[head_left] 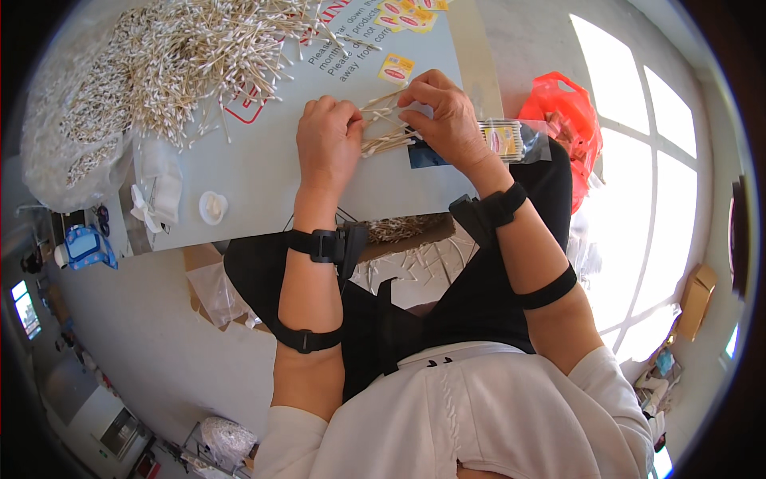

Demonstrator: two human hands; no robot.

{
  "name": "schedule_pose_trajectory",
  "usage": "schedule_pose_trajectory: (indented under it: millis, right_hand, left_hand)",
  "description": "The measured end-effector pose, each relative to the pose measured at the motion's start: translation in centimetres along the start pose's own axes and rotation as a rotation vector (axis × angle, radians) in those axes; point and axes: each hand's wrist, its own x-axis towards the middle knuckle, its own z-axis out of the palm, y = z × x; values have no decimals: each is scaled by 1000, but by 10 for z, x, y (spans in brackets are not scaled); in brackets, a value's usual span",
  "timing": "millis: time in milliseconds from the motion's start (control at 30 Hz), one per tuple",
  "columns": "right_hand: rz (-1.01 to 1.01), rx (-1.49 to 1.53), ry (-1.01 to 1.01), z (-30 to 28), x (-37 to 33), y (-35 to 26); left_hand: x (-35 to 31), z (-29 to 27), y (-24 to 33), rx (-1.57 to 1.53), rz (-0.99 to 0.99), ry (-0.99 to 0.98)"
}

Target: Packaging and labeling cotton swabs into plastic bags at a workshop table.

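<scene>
A small bunch of cotton swabs (pixel 386 144) lies between my hands, just above the grey tabletop. My left hand (pixel 329 142) is closed, its curled fingers and thumb at the swabs' left ends. On the other side my right hand (pixel 448 120) bends its thumb and forefinger in a pinch at the right ends of some swabs; the fingertips partly hide the contact. Beside the right wrist is a clear pack of swabs with a yellow card (pixel 501 142). A dark flat piece (pixel 424 156) shows beneath that hand. One yellow card (pixel 396 69) lies beyond the hands.
A large heap of loose swabs (pixel 191 64) spills from a clear plastic bag (pixel 40 148) at the left. More yellow cards (pixel 405 16) lie far back. A small white dish (pixel 213 207) stands near the table edge. A red plastic bag (pixel 563 120) is at the right.
</scene>
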Motion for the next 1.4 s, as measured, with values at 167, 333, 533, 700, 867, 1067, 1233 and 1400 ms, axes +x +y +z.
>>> schedule_pose_trajectory:
  millis: [167, 333, 533, 700, 867, 1067, 1233, 1400]
  right_hand:
    - [-54, -169, -19, 8, -17, -2]
    - [-67, -146, -25, 6, -14, 4]
    - [21, -51, -3, 11, -13, 0]
    - [14, -88, 8, 12, -11, 3]
    - [14, -78, -3, 12, -11, 3]
    - [158, 132, 1, 5, -14, 6]
    - [121, 54, -7, 3, -16, 2]
    - [35, -206, 29, 12, -11, -5]
  left_hand:
    - [11, -3, -2, 63, 79, -126]
    - [17, -20, 0, 95, 46, -244]
    - [18, -38, 7, -4, -40, -274]
    - [5, -51, 8, 75, -48, -230]
    - [-19, -72, 25, -211, -345, -506]
    - [-53, -56, 27, -461, -332, -615]
    - [-17, -33, 4, -317, -380, -123]
    - [25, -12, -5, 3, -178, -71]
